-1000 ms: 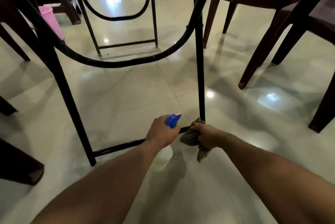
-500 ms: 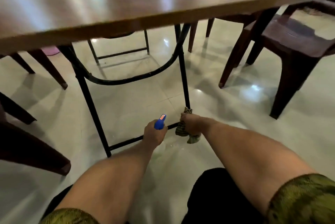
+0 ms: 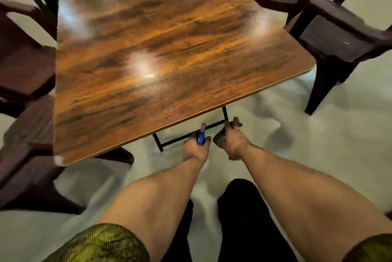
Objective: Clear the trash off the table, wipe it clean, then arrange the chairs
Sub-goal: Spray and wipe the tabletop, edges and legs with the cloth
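Head view, left hand (image 3: 196, 151) gripping blue sprayer (image 3: 200, 138), right hand (image 3: 235, 145) clutching cloth (image 3: 219, 139)

- Warm, moderate indoor light falls from overhead: white glare patches sit on the glossy table (image 3: 148, 34), the strongest near its middle.
- Motion blur smears the whole frame; the wood grain streaks and the chairs (image 3: 339, 34) have soft outlines.
- The pale floor (image 3: 318, 145) carries diffuse shadows beside the chair legs and under the table.
- The left hand (image 3: 196, 151), its blue spray bottle (image 3: 201, 137), the right hand (image 3: 234, 145) and its cloth (image 3: 219, 139) look small and indistinct.
- Wide-angle distortion bends the edges; the chairs read nearly black.
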Demonstrator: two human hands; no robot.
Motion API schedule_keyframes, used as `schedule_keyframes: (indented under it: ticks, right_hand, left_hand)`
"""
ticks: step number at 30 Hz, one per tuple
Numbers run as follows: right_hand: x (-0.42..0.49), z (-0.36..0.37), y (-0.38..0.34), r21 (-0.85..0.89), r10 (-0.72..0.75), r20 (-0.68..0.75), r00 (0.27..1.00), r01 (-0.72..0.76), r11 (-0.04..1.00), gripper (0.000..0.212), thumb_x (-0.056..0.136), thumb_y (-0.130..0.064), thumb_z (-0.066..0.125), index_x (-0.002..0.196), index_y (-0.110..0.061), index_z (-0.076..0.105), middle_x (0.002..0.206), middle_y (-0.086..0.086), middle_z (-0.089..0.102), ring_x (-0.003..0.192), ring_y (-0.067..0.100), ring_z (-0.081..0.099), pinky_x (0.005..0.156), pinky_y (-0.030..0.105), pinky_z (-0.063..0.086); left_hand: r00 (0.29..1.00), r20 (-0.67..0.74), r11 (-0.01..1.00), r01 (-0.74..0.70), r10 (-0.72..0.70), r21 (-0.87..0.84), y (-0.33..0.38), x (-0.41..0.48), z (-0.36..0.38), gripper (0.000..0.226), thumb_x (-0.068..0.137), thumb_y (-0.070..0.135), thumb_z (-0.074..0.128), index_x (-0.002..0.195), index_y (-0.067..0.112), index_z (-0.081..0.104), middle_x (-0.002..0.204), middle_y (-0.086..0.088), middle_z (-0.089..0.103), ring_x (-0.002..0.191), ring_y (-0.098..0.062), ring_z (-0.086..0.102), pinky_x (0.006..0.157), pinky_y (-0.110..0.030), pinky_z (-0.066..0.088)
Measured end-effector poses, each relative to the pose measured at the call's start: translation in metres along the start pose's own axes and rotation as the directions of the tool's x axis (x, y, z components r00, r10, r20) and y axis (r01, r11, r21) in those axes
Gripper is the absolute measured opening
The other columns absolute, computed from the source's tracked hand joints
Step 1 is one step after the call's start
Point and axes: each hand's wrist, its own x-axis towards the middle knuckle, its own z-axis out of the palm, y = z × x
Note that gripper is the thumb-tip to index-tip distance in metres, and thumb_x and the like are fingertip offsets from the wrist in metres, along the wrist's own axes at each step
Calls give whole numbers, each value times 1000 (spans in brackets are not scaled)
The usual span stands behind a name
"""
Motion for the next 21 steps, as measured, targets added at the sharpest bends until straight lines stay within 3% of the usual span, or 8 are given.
schedule_keyframes:
  ticks: [2, 5, 10, 14, 18, 21]
  right_hand:
    - [-41, -36, -19, 55, 21, 41, 999, -23, 998, 68, 95, -16, 54, 154, -7, 21, 159, 21, 17, 143, 41, 29, 116, 48, 31]
    - [-97, -80, -41, 161, 7, 63, 998, -18, 987, 80, 91, -10, 56, 157, -7, 10, 164, 18, -4, 145, 38, 28, 117, 39, 30]
    - [-178, -124, -61, 302, -13, -13, 1000, 17, 953, 78, 91, 5, 47, 158, -9, 10, 165, 7, -14, 152, 24, 14, 114, 23, 21]
    - [-226, -141, -65, 351, 17, -28, 999, -6, 937, 78, 90, 8, 47, 158, -10, 13, 166, 7, -13, 152, 23, 14, 114, 20, 20]
    - [-252, -165, -50, 369, 51, -31, 998, -36, 929, 81, 89, 4, 57, 158, -11, 16, 166, 6, -11, 150, 26, 22, 111, 26, 32]
    - [-248, -191, -29, 366, 71, -67, 995, -42, 930, 72, 86, 7, 53, 152, -11, 30, 164, 11, 10, 144, 29, 33, 105, 33, 41]
  left_hand:
    - [1000, -22, 998, 10, -12, -58, 26, -35, -24, 16, 93, 28, 67, 92, 15, 58, 81, -7, 58, 77, -33, 54, 68, -34, 40]
    - [998, -57, 996, -39, 34, -86, 55, -85, -54, 24, 90, 22, 72, 77, 18, 52, 70, -3, 55, 68, -25, 48, 64, -33, 37]
    - [997, -2, 977, -72, 73, -199, 81, -143, -77, 11, 90, 19, 73, 89, 14, 63, 83, -8, 67, 73, -18, 56, 71, -34, 48]
    - [986, 23, 969, -160, 167, -189, 103, -175, -85, 17, 91, 18, 72, 82, 22, 57, 73, 4, 60, 64, -10, 50, 60, -16, 41]
    - [981, 1, 969, -190, 192, -158, 135, -189, -79, 22, 89, 25, 72, 76, 19, 56, 69, -1, 62, 63, -18, 53, 63, -32, 45]
    - [977, -21, 972, -211, 210, -104, 170, -189, -67, 24, 87, 31, 71, 73, 18, 57, 66, -2, 62, 63, -24, 56, 64, -37, 48]
